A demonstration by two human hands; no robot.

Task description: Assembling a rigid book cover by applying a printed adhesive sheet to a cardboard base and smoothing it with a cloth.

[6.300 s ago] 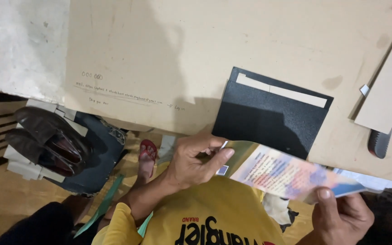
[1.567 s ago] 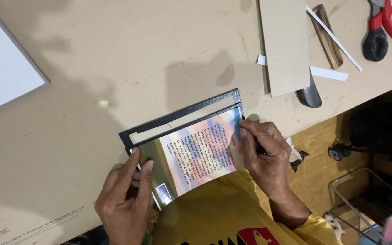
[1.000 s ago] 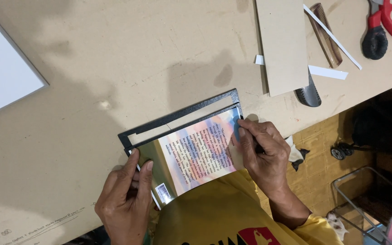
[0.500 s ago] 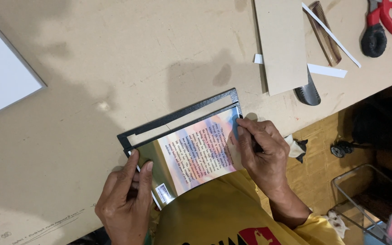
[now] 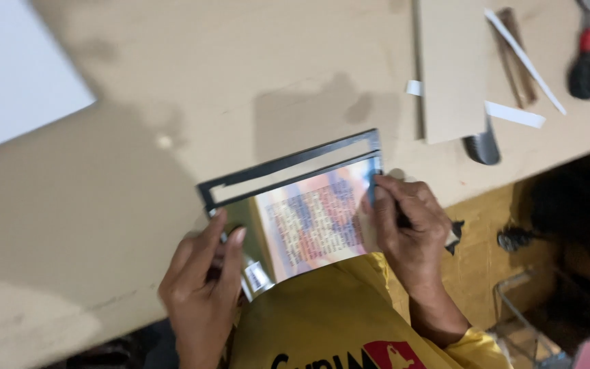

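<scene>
Both hands, left [image 5: 203, 283] and right [image 5: 404, 222], hold the printed sheet [image 5: 315, 219] between them.

Colourful rectangular printed sheet [image 5: 315, 222] lies on black cover [image 5: 288, 167].

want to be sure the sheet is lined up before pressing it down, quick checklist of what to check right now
1. Printed sheet lies over the black board: ok.
2. Left hand holds the sheet's left edge: ok.
3. Right hand holds its right edge: ok.
4. Pale strip along the board's top stays uncovered: ok.
5. Sheet edges square to the board: cannot tell, blurred.
6. Near edge supported: not ok, it overhangs the table edge.
</scene>
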